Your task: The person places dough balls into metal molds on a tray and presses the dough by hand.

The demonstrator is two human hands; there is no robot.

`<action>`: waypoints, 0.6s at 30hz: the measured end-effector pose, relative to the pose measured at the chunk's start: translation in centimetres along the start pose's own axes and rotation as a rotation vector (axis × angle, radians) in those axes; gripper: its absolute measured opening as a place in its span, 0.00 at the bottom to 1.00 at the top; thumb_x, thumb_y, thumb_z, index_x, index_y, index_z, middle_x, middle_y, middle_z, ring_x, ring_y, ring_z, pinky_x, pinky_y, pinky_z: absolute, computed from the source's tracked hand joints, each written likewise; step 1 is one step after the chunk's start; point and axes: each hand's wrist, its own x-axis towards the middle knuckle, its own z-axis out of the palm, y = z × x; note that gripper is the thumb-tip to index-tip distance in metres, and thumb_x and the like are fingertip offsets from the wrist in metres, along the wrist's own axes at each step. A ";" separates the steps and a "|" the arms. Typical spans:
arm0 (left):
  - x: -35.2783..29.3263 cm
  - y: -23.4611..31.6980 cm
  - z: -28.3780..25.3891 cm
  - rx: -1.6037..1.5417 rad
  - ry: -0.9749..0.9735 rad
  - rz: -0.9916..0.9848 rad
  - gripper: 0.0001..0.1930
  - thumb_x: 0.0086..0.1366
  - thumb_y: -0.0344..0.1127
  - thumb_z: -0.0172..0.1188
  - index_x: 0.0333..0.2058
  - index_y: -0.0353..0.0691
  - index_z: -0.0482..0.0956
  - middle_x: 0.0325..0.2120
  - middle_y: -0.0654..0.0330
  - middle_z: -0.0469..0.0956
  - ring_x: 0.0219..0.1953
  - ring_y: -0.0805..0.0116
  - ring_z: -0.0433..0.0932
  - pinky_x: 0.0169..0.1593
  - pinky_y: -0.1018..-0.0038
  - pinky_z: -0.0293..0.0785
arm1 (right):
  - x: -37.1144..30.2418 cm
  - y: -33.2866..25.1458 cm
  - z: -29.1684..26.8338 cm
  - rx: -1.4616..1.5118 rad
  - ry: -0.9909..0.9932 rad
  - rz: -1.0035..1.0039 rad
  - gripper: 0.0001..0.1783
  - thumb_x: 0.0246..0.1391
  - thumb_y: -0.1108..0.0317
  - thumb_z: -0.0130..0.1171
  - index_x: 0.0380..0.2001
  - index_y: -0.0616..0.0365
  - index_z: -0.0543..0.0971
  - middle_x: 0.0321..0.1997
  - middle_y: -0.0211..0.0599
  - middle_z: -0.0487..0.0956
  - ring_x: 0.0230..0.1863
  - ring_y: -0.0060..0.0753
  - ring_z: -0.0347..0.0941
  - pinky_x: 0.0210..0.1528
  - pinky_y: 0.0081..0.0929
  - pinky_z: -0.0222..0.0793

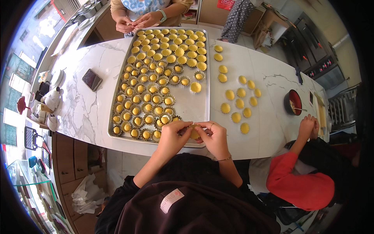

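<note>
Both my hands meet at the near right edge of a metal baking tray (194, 107). Between my fingertips is a yellow tart shell (194, 134), pinched by my left hand (173, 135) on one side and by my right hand (214, 139) on the other. My fingers partly cover it, and whether a tin surrounds it cannot be made out. Fluted tart tins holding dough balls (147, 107) fill the tray's near left part, close to my left hand. Pressed yellow shells (166, 52) line its far part in rows.
Several more shells (239, 103) stand on the marble table (269, 121) right of the tray. A phone (92, 79) lies at left, a red-and-black bowl with a spoon (293, 103) at right. Across the table are a co-worker's hands (137, 22); a person in a red sleeve (298, 181) sits at right.
</note>
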 end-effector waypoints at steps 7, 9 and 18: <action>0.4 -0.3 0.0 -0.087 0.026 -0.028 0.12 0.66 0.34 0.53 0.41 0.32 0.79 0.26 0.60 0.77 0.26 0.78 0.71 0.32 0.81 0.69 | 0.1 -0.3 -0.6 0.253 -0.059 0.236 0.15 0.59 0.68 0.54 0.44 0.70 0.75 0.37 0.41 0.77 0.28 0.28 0.79 0.29 0.19 0.79; 0.5 -0.6 0.2 -0.141 0.018 -0.032 0.14 0.68 0.36 0.50 0.43 0.32 0.79 0.26 0.61 0.76 0.26 0.79 0.69 0.31 0.82 0.67 | 0.2 0.0 -0.8 0.303 -0.062 0.239 0.16 0.60 0.67 0.53 0.45 0.70 0.75 0.37 0.41 0.77 0.29 0.28 0.79 0.30 0.20 0.79; 0.2 -2.1 1.2 -0.479 -0.038 -0.110 0.19 0.66 0.31 0.54 0.54 0.30 0.68 0.42 0.57 0.75 0.39 0.76 0.75 0.41 0.80 0.73 | 0.3 0.9 -1.2 0.423 -0.078 0.257 0.17 0.60 0.70 0.52 0.48 0.72 0.72 0.38 0.40 0.76 0.33 0.32 0.79 0.33 0.23 0.80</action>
